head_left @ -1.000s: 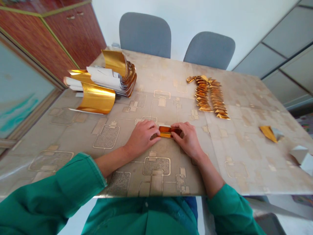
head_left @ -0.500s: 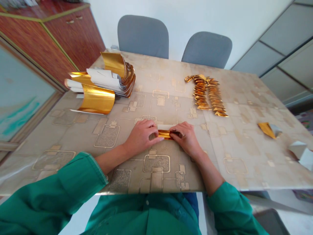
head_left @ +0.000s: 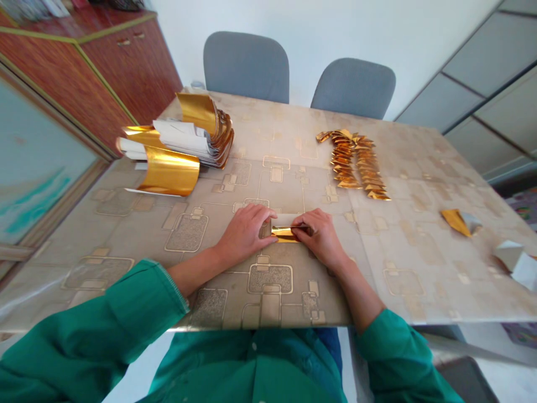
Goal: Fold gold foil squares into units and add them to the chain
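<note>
A small sheet of gold foil paper (head_left: 287,234) with a white back lies partly folded on the table in front of me. My right hand (head_left: 316,232) pinches its right end between thumb and fingers. At the left end, my left hand (head_left: 251,228) spans the sheet, thumb at the lower edge and index finger near the upper white edge, with a gap between them. The other fingers of the left hand curl out of sight underneath. A strip of white backing shows behind the gold fold.
A stack of curled gold and white paper sheets (head_left: 184,140) stands at the back left. Two rows of folded gold pieces (head_left: 356,162) lie back right. A loose gold piece (head_left: 457,222) and a white folded paper (head_left: 518,263) lie at the right. Two grey chairs (head_left: 247,67) stand behind the table.
My left index finger has lifted and stretched out toward the paper's upper edge, away from the thumb. The gold fold looks flatter and more open; my right hand keeps its pinch.
</note>
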Tool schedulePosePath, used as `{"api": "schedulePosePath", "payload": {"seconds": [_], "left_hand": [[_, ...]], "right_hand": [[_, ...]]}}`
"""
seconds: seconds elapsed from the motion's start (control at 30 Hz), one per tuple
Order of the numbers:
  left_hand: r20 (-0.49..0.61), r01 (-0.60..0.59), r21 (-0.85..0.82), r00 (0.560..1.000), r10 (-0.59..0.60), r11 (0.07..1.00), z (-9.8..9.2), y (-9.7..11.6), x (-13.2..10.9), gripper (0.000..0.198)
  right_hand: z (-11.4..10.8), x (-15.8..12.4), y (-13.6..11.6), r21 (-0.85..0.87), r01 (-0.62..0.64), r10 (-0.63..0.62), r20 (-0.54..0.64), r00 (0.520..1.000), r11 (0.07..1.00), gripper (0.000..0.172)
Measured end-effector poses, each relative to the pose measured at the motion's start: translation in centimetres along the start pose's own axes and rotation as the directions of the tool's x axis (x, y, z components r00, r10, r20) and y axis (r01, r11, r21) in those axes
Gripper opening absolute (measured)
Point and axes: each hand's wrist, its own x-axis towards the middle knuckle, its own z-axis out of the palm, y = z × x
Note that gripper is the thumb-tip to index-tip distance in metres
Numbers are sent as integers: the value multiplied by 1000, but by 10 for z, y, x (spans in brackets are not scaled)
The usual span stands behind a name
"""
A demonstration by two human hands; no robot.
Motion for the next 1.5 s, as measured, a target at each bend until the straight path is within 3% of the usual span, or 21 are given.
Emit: {"api": "schedulePosePath", "payload": {"seconds": [0.37,0.73,0.83,1.0,1.2,1.5], "left_hand": [[47,-54,20,998,53,998,0,0,0,17],[56,-142,-25,988,143,990,-4,4,-2,12],[40,-200,-47,979,202,979,-5,4,-3,20],[-1,-346,-3,938,346,938,-2,14,-8,32],[96,-338,263,941,324,904,4,22,-13,19],[160,-355,262,933,322,898,2,20,-12,12]], "right_hand": [[-7,-12,-12,-143,102,-98,38,994,984,8],[-10,-29,-22,-337,225,-203,101,974,914,20],[-11,-37,-24,-358,235,-202,127,971,904,27],[-9,-44,-26,-376,222,-174,157,972,900,37],[-6,-49,-23,-416,199,-156,136,978,887,42],[-15,-66,-10,-486,86,-67,56,996,870,47]]}}
